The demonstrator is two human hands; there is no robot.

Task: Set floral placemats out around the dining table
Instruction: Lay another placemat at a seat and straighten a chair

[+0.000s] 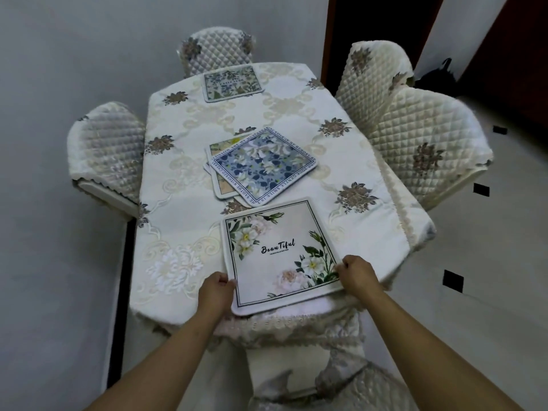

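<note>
A white placemat with white flowers and the word "Beautiful" (pixel 278 256) lies at the near edge of the dining table (pixel 184 179). My left hand (pixel 216 292) grips its near left corner and my right hand (pixel 355 274) grips its near right corner. In the middle of the table sits a small stack of placemats, a blue floral one (pixel 264 164) on top and a yellowish one (pixel 222 149) showing under it. Another floral placemat (pixel 231 83) lies flat at the far end of the table.
The table wears a cream floral tablecloth. Quilted covered chairs stand at the far end (pixel 218 51), on the left (pixel 106 149), two on the right (pixel 427 146), and one right below me (pixel 326 384). A grey wall runs along the left and back.
</note>
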